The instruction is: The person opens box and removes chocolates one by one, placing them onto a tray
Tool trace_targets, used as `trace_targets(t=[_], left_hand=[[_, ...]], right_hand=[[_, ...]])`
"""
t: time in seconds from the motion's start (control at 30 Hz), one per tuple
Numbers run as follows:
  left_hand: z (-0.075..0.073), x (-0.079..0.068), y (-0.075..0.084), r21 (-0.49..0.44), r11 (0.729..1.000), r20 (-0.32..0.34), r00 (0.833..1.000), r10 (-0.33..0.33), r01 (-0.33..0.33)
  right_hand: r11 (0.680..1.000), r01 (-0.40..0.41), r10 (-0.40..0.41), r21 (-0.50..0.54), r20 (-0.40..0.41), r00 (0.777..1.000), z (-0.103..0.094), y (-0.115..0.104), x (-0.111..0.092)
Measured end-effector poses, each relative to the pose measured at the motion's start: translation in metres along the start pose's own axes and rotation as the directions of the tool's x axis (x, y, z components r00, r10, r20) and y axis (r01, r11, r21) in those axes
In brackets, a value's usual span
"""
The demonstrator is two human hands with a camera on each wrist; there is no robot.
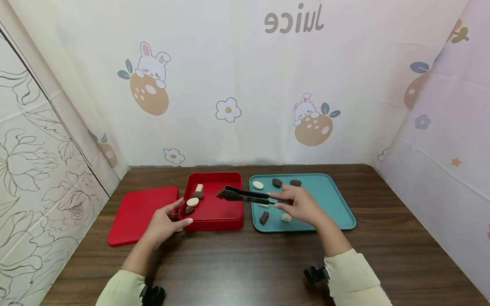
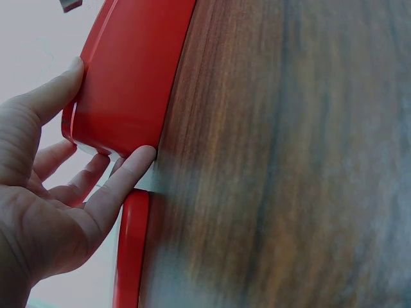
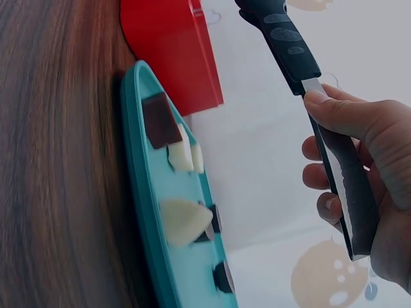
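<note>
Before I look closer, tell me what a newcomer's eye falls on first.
The vivid red box, left of the teal tray, stands out first. Over the box, black tongs in the right hand hold a chocolate-like brown piece. The left hand touches the box's near left corner.

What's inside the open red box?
Along the left of the red box lie a white bar, a brown oval, a white oval and a dark brown piece. Tongs above hide part of its floor, so anything there can't be seen.

The left wrist view is dimmer, its wooden tabletop (image 2: 295,192) blurred with pale glare.
</note>
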State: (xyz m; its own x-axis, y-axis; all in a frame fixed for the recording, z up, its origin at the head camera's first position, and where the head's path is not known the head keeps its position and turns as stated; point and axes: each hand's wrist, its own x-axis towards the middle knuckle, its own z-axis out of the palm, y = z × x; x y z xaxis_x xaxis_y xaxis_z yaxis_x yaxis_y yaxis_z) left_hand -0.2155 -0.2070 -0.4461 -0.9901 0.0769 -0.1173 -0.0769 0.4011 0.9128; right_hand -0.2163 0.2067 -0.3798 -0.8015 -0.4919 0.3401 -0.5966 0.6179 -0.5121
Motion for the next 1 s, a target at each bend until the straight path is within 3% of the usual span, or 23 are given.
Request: trace_targets(t=[0.47,0.7,1.0], left_hand=[[0.0,0.0,0.0,0.0,1.0,0.004,1.0,0.002,-0.002],[0.0,0.0,-0.001,0.004,1.0,0.005,1.0,-0.002,0.002],[-0.001,-0.001,0.001,0.008,1.0,0.005,1.0,0.0,-0.001]], right_hand=[[0.999,-0.023,0.019,-0.035,-0.111,0.994,-0.016,0.019,-0.035],[1.0,-0.004,0.005,0.004,-0.153,0.988,-0.024,0.029,-0.049],[0.995,-0.086,0.076,-0.042,-0.186,0.98,-0.042,0.036,-0.07]])
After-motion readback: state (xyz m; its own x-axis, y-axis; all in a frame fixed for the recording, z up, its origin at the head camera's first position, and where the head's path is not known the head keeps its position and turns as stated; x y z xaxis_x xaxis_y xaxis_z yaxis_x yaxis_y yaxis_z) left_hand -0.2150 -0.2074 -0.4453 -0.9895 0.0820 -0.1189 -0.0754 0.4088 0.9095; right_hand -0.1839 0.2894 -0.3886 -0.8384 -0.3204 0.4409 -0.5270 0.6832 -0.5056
